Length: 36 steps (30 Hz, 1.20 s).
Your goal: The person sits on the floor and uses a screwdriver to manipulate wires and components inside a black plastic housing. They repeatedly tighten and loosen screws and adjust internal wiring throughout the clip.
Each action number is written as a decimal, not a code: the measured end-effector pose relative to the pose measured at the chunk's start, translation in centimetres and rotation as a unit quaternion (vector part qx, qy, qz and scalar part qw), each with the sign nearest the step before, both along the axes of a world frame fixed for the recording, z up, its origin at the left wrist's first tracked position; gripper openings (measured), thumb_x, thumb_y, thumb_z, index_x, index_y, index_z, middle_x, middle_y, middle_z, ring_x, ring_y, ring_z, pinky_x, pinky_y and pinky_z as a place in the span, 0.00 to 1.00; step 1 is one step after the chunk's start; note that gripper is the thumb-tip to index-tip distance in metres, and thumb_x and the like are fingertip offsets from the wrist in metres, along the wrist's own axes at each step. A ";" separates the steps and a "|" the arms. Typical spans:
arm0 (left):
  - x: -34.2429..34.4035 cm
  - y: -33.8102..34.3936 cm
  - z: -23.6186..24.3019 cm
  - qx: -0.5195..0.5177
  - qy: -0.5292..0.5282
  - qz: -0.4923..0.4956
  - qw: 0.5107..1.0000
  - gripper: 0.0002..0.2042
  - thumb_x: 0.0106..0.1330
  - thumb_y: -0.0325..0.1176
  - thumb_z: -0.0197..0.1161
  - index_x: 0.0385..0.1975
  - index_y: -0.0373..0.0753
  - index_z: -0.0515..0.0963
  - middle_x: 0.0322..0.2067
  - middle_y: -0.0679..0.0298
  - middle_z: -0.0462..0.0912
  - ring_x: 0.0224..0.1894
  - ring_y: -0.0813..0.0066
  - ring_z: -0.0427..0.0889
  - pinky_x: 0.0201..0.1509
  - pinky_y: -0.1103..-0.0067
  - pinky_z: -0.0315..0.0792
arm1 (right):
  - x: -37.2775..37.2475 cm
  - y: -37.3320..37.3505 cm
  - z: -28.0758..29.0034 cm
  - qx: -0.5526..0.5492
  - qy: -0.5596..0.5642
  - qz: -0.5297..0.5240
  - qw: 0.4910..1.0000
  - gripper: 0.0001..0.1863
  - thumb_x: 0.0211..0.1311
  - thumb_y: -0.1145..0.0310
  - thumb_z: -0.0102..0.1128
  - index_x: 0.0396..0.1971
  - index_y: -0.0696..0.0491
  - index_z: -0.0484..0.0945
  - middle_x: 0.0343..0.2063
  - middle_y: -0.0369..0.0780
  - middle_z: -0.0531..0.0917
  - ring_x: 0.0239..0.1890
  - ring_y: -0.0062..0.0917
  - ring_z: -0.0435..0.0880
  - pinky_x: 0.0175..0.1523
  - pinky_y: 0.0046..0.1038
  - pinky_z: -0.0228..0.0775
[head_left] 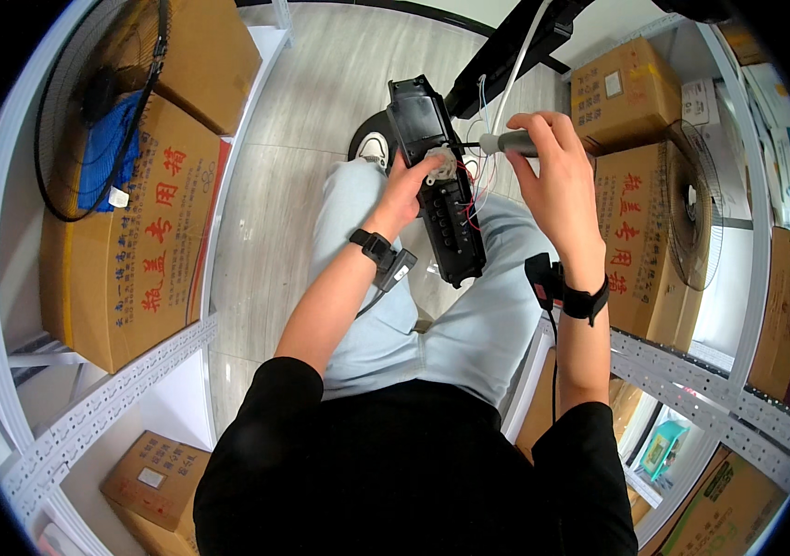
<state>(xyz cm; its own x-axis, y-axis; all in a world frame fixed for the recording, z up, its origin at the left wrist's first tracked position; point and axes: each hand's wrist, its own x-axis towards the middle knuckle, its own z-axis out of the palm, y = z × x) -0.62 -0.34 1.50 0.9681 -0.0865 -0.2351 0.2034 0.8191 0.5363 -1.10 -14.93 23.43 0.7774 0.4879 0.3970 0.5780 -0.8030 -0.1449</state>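
Observation:
My left hand (406, 190) grips a long black plastic housing (451, 241) that lies tilted between my knees, with my thumb on a translucent white plastic part (442, 162) at its middle. Thin red, blue and white wires (475, 185) hang off the housing's right side. In my right hand (554, 181) is a grey-handled screwdriver (513, 143), held level with its dark shaft pointing left at the translucent part; whether the tip touches it is too small to tell.
Metal shelving (6, 389) with cardboard boxes (136, 278) flanks me on both sides, with wire fan guards (712, 204) leaning there. A black stand (497, 69) and white cable (523, 46) are ahead. Pale tiled floor (307, 74) shows around my legs.

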 end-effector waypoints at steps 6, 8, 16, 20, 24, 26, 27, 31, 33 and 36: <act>0.1 0.1 -0.1 0.000 -0.010 0.003 1.000 0.22 0.63 0.23 0.64 0.56 0.39 0.66 0.46 0.62 0.79 0.46 0.71 0.82 0.47 0.72 0.80 | -0.5 0.8 0.2 -0.021 0.068 -0.110 0.991 0.19 0.57 0.69 0.69 0.48 0.51 0.74 0.46 0.46 0.75 0.34 0.46 0.83 0.36 0.40 0.79; 0.2 -0.1 -0.4 0.003 0.000 0.002 1.000 0.22 0.63 0.23 0.64 0.56 0.39 0.66 0.46 0.62 0.79 0.46 0.71 0.82 0.47 0.72 0.80 | -0.2 0.4 0.1 -0.021 0.047 -0.085 0.995 0.20 0.56 0.70 0.69 0.48 0.51 0.73 0.46 0.45 0.75 0.36 0.45 0.83 0.37 0.40 0.79; 0.1 0.0 -0.4 0.001 0.006 0.008 1.000 0.21 0.62 0.23 0.65 0.54 0.39 0.67 0.44 0.63 0.80 0.44 0.71 0.82 0.47 0.72 0.80 | -0.8 1.0 0.0 -0.006 0.074 -0.132 0.988 0.20 0.54 0.77 0.66 0.47 0.52 0.72 0.46 0.46 0.74 0.39 0.44 0.83 0.39 0.40 0.78; 0.2 0.0 -0.2 -0.002 0.003 0.005 1.000 0.21 0.62 0.23 0.65 0.54 0.39 0.67 0.44 0.63 0.80 0.44 0.71 0.82 0.47 0.72 0.80 | -0.5 0.4 -0.2 0.067 -0.008 -0.011 0.998 0.21 0.56 0.71 0.69 0.49 0.52 0.72 0.40 0.45 0.76 0.34 0.43 0.83 0.35 0.39 0.78; 0.1 0.1 -0.3 -0.004 -0.002 0.001 1.000 0.21 0.62 0.23 0.65 0.54 0.39 0.67 0.44 0.62 0.80 0.44 0.70 0.83 0.46 0.72 0.81 | -0.9 0.9 -0.1 0.034 0.000 -0.080 0.996 0.23 0.56 0.70 0.70 0.51 0.51 0.72 0.40 0.45 0.77 0.34 0.42 0.84 0.35 0.38 0.77; 0.0 0.0 -0.1 -0.006 0.008 -0.003 1.000 0.21 0.63 0.23 0.65 0.54 0.39 0.66 0.44 0.62 0.79 0.44 0.70 0.83 0.45 0.71 0.81 | -0.8 0.7 -0.2 0.006 0.009 -0.104 0.995 0.24 0.55 0.69 0.71 0.52 0.50 0.72 0.41 0.45 0.77 0.34 0.43 0.84 0.35 0.39 0.78; 0.0 0.1 -0.1 -0.005 0.014 -0.003 1.000 0.21 0.63 0.24 0.65 0.54 0.39 0.66 0.44 0.61 0.79 0.44 0.70 0.83 0.45 0.71 0.81 | -0.7 0.5 -0.4 0.009 0.011 -0.093 0.996 0.25 0.55 0.68 0.71 0.52 0.50 0.72 0.41 0.46 0.77 0.34 0.43 0.84 0.35 0.39 0.78; 0.0 0.0 0.0 -0.005 0.010 0.006 1.000 0.21 0.63 0.23 0.65 0.54 0.39 0.66 0.45 0.61 0.79 0.44 0.69 0.83 0.45 0.71 0.82 | -0.6 0.5 -0.3 0.060 -0.011 -0.025 0.998 0.25 0.56 0.62 0.72 0.52 0.50 0.72 0.38 0.45 0.78 0.31 0.42 0.84 0.33 0.39 0.77; 0.0 0.1 -0.1 -0.007 0.015 0.006 1.000 0.22 0.63 0.23 0.65 0.55 0.39 0.65 0.45 0.61 0.79 0.44 0.69 0.83 0.45 0.70 0.82 | -1.1 1.2 0.1 0.063 0.008 -0.054 0.997 0.23 0.57 0.63 0.71 0.50 0.50 0.73 0.37 0.44 0.78 0.31 0.42 0.84 0.32 0.38 0.77; -0.1 0.1 0.0 0.000 0.011 0.000 1.000 0.17 0.65 0.25 0.64 0.54 0.39 0.72 0.46 0.63 0.81 0.48 0.71 0.82 0.51 0.72 0.79 | -1.1 1.0 0.0 0.017 0.040 -0.115 0.992 0.19 0.56 0.67 0.71 0.46 0.51 0.75 0.39 0.44 0.78 0.33 0.41 0.84 0.34 0.38 0.77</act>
